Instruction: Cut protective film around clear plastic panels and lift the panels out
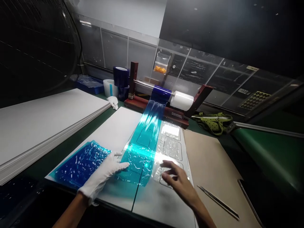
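A strip of translucent blue film [144, 139] runs from a dark blue roll [161, 92] down over a white sheet with black rectangular outlines. My left hand [108, 166], in a white glove, is at the strip's lower left edge, thumb and forefinger apart; whether the thumb touches the film I cannot tell. Under its wrist side lies a stack of blue film pieces [80, 164]. My bare right hand [177, 180] hovers over the lower right, by clear film pieces [172, 148], its fingers bent and apart with nothing between them.
A wooden stand [166, 114] carries the blue roll and a white roll [182, 100]. Tweezers [219, 202] lie on brown board [209, 152] at the right. White sheets [54, 117] are stacked left; more tape rolls [121, 77] and a green pouch [212, 122] sit behind.
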Tool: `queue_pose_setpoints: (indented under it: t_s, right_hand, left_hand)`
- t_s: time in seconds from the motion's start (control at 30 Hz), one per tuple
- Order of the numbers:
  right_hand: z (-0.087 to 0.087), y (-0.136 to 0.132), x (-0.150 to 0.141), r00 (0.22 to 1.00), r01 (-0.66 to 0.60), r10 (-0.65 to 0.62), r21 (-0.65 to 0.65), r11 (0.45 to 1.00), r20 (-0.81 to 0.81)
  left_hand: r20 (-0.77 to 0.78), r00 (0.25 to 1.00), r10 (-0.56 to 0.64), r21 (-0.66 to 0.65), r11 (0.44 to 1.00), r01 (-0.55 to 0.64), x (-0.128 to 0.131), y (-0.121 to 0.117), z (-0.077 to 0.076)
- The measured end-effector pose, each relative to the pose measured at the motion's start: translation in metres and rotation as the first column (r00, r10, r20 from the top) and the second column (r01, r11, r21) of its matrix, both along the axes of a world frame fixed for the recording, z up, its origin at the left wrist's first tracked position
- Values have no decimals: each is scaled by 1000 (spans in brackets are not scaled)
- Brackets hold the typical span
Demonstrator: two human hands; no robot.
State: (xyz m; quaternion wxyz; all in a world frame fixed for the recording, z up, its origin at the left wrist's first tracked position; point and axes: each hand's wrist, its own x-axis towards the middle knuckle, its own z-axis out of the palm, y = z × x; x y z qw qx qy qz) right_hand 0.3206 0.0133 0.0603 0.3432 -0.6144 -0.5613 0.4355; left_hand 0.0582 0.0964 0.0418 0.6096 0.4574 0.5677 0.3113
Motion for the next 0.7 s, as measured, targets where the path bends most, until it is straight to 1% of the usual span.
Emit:
queue_pose_setpoints:
  t_s: [0.03,0.07,0.13,0.17,0.23,0.3,0.4,0.47,0.57,0.7]
  right_hand:
    - [-8,-3,-14,995,-30,21,-90,995,-95]
    - [-15,-5,-27,982,-71,42,-153,986,-183]
    - [-29,-13,-51,947,-127,54,-217,968,-315]
    - [-34,-19,-61,936,-126,37,-235,964,-350]
    - [-45,-35,-78,925,-79,-30,-271,959,-378]
    - [-56,-56,-92,915,-27,-106,-319,947,-390]
    - [-74,-85,-108,890,-10,-172,-395,918,-422]
    - [-85,-96,-115,875,-10,-203,-434,901,-440]
    - [-100,-97,-122,859,13,-247,-463,886,-449]
    - [-115,-89,-127,841,55,-290,-460,886,-456]
  left_hand:
    - [-2,1000,-3,-17,1000,3,-4,-6,0]
    - [-6,1000,-8,-30,1000,8,-8,-12,0]
    - [-12,1000,-15,-54,998,15,-15,-21,-4]
    - [-15,1000,-17,-63,998,16,-19,-26,-8]
    - [-16,1000,-22,-78,997,21,-28,-39,-19]
    - [-1,1000,-6,-74,997,6,-38,-57,-35]
    - [10,999,53,-80,995,-52,-50,-87,-59]
    - [-19,995,96,-99,990,-97,-55,-102,-71]
    - [-45,989,140,-106,984,-145,-57,-111,-80]
    - [-16,988,152,-110,982,-153,-53,-105,-77]
